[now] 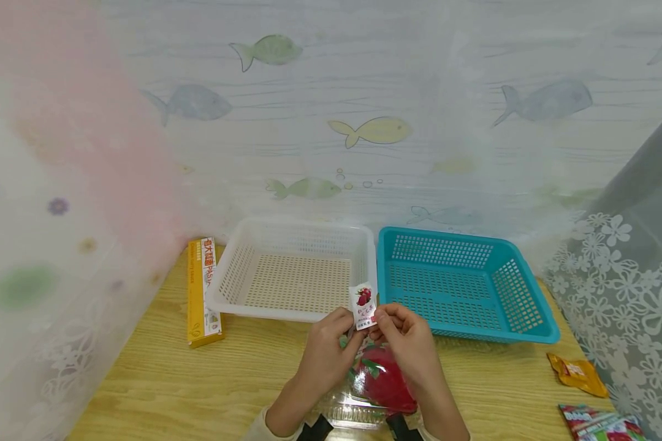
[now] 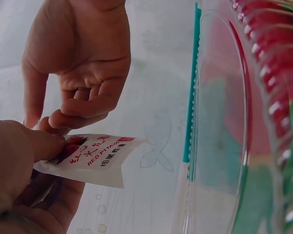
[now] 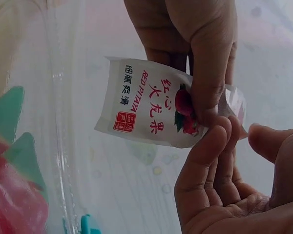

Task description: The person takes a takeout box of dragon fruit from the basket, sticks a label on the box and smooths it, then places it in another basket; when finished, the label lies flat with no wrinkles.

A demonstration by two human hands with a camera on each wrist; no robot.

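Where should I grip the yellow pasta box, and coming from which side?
Probably across the near end of the yellow pasta box, from above and the near side. It is long and narrow, that end pointing toward the person; farther along, the white basket crowds its right edge. The left hand is nearer, but holds the white packet.

Pasta box (image 1: 202,294) by wht bskt (image 1: 298,278), teal bskt (image 1: 441,282)

The left hand (image 3: 200,44) partly hides the white, red-lettered sachet (image 3: 134,100). The head view's edge crops a glossy red-and-green packet (image 1: 601,424).
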